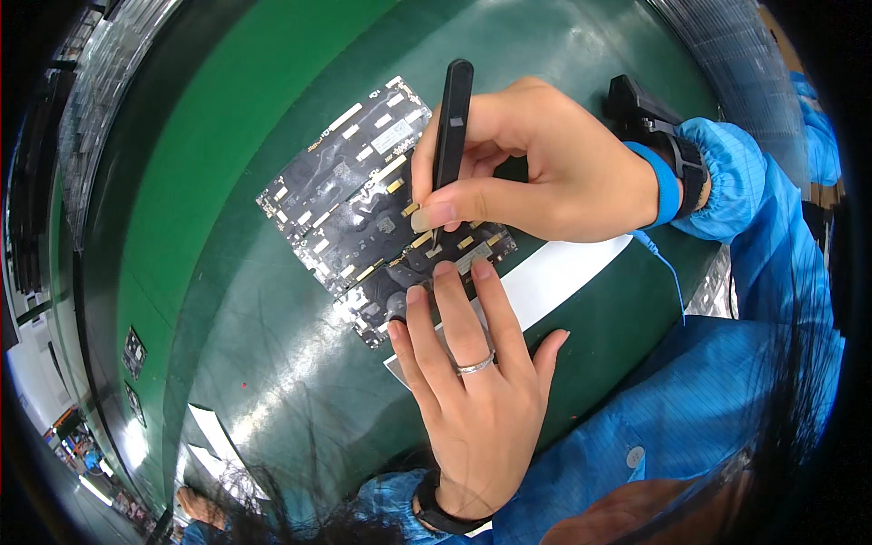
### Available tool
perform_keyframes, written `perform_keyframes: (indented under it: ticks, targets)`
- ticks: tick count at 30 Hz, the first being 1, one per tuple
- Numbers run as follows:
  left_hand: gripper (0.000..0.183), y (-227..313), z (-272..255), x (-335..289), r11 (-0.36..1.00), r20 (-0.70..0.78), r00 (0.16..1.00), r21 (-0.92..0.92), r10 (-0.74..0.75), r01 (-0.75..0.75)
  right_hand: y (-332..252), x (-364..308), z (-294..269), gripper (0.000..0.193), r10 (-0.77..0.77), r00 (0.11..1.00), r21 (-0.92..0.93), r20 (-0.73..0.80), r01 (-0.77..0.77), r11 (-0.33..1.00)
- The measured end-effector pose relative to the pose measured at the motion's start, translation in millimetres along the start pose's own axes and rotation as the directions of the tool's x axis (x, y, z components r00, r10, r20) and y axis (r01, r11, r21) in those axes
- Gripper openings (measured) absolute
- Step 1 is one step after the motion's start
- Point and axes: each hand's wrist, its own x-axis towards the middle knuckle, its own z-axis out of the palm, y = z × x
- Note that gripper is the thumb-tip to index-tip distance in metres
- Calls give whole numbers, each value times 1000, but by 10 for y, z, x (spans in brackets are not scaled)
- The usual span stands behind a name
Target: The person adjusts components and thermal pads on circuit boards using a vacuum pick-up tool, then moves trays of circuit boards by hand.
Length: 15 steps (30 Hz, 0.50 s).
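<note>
A black circuit board panel (341, 191), dotted with small white and gold parts, lies at a slant on the dark green table. My right hand (536, 168) pinches black tweezers (452, 123) between thumb and fingers, their tip down at the panel's right part. Spread fingers of my left hand (472, 391) rest on the panel's near edge, palm down, with a ring on one finger. Under the hands a white strip (554, 282) sticks out to the right. The tweezers' very tip is too small to show whether it grips anything.
A blue cord (668, 263) runs from my right wrist strap (666, 186). Beyond that wrist sits a black object (636, 100). Clear plastic trays stand at far left (118, 73) and upper right (736, 54). Small boards (134, 352) lie left; another person's hand (202, 507) shows lower left near white pieces (218, 436).
</note>
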Motion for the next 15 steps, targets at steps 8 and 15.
perform_keyframes:
  ticks: [8,15]
  targets:
    - [80,-39,-29,-3,1000,-1,1000,-17,-3,3,14,23,-6,11,-75,997,-10,5,75,997]
    - [76,-29,-119,-41,998,44,998,-40,-42,43,-147,-102,-150,16,-335,942,69,-15,335,940]
